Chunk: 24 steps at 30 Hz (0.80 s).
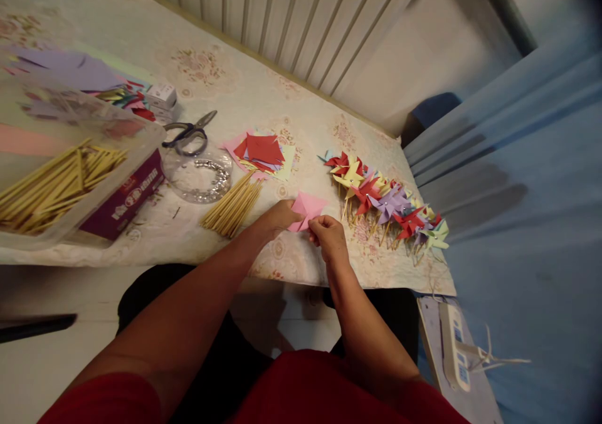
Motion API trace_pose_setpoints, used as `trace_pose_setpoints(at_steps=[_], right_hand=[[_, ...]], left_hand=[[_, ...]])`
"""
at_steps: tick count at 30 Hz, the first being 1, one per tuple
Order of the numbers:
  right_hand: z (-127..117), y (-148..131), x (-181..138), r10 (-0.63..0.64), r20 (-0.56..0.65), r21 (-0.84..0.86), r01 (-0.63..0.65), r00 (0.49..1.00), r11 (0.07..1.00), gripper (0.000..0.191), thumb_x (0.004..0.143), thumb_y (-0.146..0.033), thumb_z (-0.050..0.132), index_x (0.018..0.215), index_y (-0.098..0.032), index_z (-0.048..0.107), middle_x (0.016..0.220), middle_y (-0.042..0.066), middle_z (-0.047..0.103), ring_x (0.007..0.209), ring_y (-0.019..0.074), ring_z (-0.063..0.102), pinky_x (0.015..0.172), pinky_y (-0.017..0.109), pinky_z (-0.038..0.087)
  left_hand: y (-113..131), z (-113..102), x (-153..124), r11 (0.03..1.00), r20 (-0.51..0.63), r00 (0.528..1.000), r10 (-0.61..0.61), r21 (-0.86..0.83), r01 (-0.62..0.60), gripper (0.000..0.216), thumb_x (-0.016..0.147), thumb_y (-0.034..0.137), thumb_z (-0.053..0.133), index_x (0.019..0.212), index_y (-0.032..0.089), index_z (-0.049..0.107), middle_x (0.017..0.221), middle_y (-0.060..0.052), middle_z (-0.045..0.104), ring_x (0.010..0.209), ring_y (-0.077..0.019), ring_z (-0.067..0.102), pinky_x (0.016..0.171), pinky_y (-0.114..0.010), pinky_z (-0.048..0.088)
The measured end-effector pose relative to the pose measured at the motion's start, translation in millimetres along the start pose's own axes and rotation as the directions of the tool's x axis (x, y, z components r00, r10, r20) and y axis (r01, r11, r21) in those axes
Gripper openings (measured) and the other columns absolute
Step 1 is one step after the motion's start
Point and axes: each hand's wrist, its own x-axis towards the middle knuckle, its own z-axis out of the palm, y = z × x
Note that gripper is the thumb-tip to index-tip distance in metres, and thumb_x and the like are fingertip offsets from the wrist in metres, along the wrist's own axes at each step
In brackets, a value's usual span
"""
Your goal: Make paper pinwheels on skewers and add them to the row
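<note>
My L grip [283,214] holds pink paper [308,206], R grip [328,231] pinching its near edge. Pinwheels [391,203] sit R of it on desk [294,259].

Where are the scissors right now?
In the head view, the scissors lie on the tablecloth left of centre, just beyond the clear round dish and beside the small white box.

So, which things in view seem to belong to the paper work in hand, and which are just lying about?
Likely belong:
pink paper, held by the left hand and right hand
stacked paper pieces
bundled sticks
pinwheels
silvery pieces in the round container
scissors

Probably just lying about:
power strip
white box, contents hidden
</note>
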Motion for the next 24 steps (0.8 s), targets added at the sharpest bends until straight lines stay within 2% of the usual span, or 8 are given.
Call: trace_pose_setpoints(at_steps=[5, 13, 24], right_hand=[[-0.3, 2.6, 1.6, -0.004, -0.008, -0.003, 0.004, 1.0, 1.0, 0.02, 0.069, -0.038, 0.065, 0.063, -0.022, 0.054, 0.044, -0.006, 0.053, 0.039, 0.0095, 0.039, 0.042, 0.023, 0.028], [-0.8, 5.8, 3.2, 0.004, -0.011, -0.006, -0.005, 1.0, 1.0, 0.022, 0.068, -0.039, 0.064, 0.06, -0.022, 0.052, 0.042, -0.006, 0.051, 0.039, 0.0092, 0.039, 0.042, 0.023, 0.028], [-1.6, 9.4, 5.3, 0.01, -0.014, -0.035, -0.01, 1.0, 0.999, 0.022, 0.069, -0.039, 0.063, 0.061, -0.022, 0.052, 0.043, -0.006, 0.052, 0.039, 0.0093, 0.04, 0.044, 0.023, 0.029]], left_hand=[[-3.7, -0.3, 2.5, 1.0, -0.014, 1.0, 0.003, 0.027, -0.003, 0.011, 0.061, 0.011, 0.061, 0.071, 0.014, 0.059, 0.064, 0.001, 0.059, 0.06, -0.0117, 0.049, 0.059, -0.023, 0.037], [-15.3, -0.8, 11.8, 0.999, 0.068, 0.998, 0.011, -0.054, -0.008, 0.013, 0.061, 0.009, 0.058, 0.073, 0.012, 0.062, 0.061, 0.002, 0.059, 0.055, -0.0099, 0.049, 0.059, -0.022, 0.038], [-17.9, 1.1, 13.7, 0.996, 0.052, 0.999, 0.003, -0.086, 0.002, 0.014, 0.06, 0.01, 0.062, 0.074, 0.012, 0.063, 0.06, 0.001, 0.06, 0.053, -0.01, 0.05, 0.056, -0.022, 0.038]])
